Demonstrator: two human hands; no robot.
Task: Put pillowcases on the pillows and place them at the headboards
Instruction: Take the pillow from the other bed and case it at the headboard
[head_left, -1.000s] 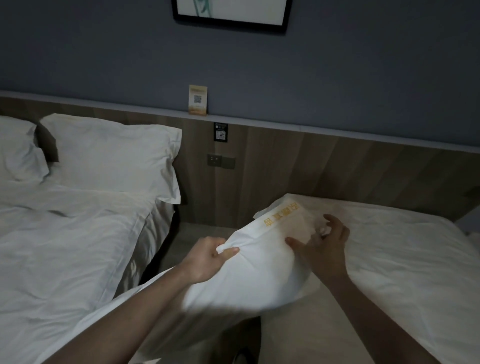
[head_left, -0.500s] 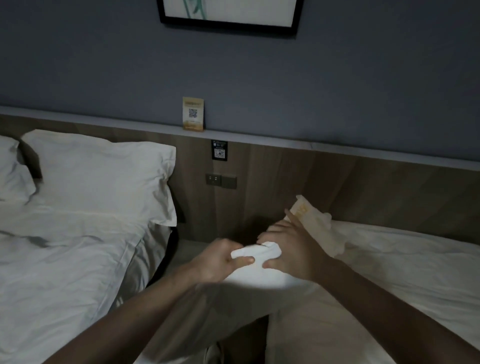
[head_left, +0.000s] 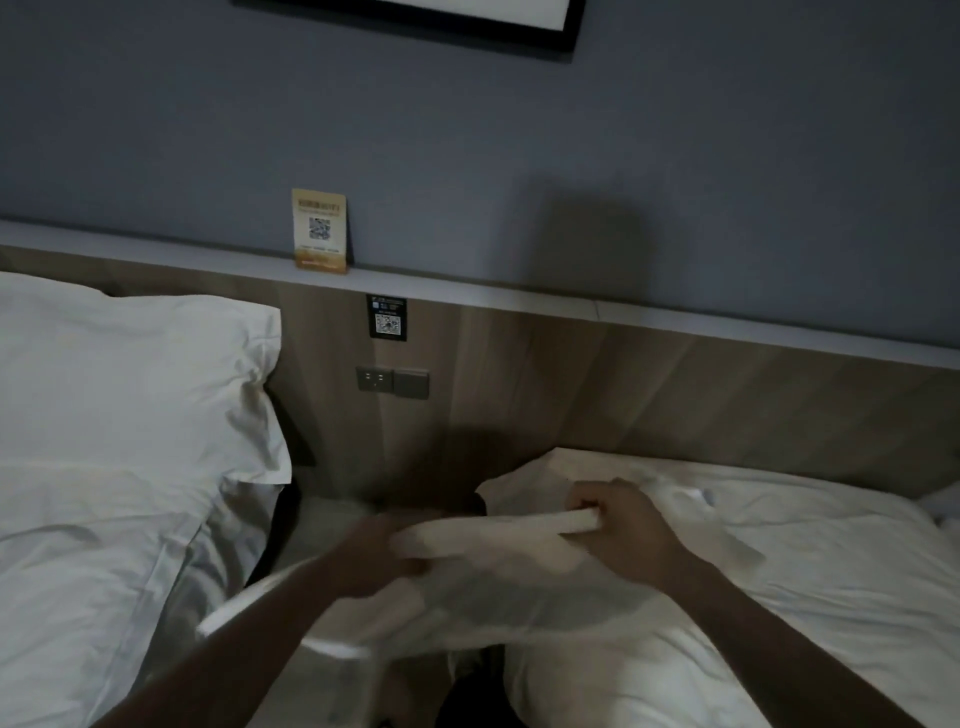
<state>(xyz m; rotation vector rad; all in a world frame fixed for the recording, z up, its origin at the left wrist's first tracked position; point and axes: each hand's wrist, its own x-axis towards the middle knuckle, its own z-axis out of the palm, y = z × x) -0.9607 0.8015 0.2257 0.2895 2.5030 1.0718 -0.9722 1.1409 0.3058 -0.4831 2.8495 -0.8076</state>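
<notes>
A white pillowcase (head_left: 498, 587) hangs bunched between my hands over the gap between two beds, with the pillow inside hard to tell apart from it. My left hand (head_left: 379, 556) is blurred and grips its near left edge. My right hand (head_left: 618, 525) is closed on a folded hem of the pillowcase above the right bed (head_left: 810, 561). A cased white pillow (head_left: 124, 384) leans against the wooden headboard (head_left: 571, 395) on the left bed (head_left: 88, 597).
A grey ledge (head_left: 467, 293) tops the headboard and holds a small QR card (head_left: 319, 228). A QR sticker (head_left: 387, 317) and a socket and switch plate (head_left: 392, 382) sit on the panel. A narrow floor gap (head_left: 322, 525) separates the beds. A framed picture (head_left: 467, 21) hangs above.
The view has moved closer to the headboard. My hands have spread apart along the pillowcase edge, the right one shifting right over the right bed, and the yellow-printed end is out of sight.
</notes>
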